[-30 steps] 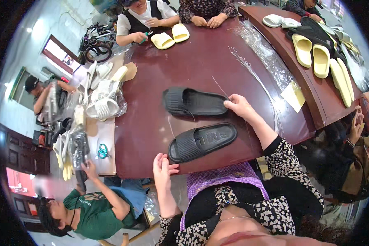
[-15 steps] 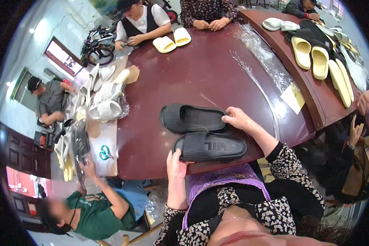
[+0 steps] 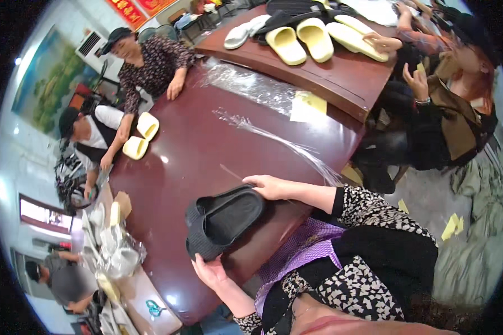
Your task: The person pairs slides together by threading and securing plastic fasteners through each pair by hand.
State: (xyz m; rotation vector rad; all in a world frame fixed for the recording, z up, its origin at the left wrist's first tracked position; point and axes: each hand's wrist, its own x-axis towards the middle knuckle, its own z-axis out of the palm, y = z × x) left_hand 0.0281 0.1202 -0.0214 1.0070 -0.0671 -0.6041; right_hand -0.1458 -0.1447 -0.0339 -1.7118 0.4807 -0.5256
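A pair of black slide sandals (image 3: 237, 215) is held just over the near edge of the dark red table. One sandal lies over the other, which hides most of the lower one; ribbed straps face left. My right hand (image 3: 267, 187) grips the heel end, thumb on top. At the strap end, my left hand (image 3: 209, 272) pinches the pair from the near side. A thin loose strand shows by the strap.
A bundle of clear ties (image 3: 279, 139) lies across the dark red table (image 3: 179, 195). Beyond are plastic bags (image 3: 251, 84), yellow paper (image 3: 308, 106) and a raised table with yellow slides (image 3: 313, 42). Yellow slippers (image 3: 141, 135) sit far left; teal scissors (image 3: 155, 309) lie near left. People sit around.
The view has swung to the right. The two black slides, side by side before, are now brought together and overlap, with both my hands still on them.
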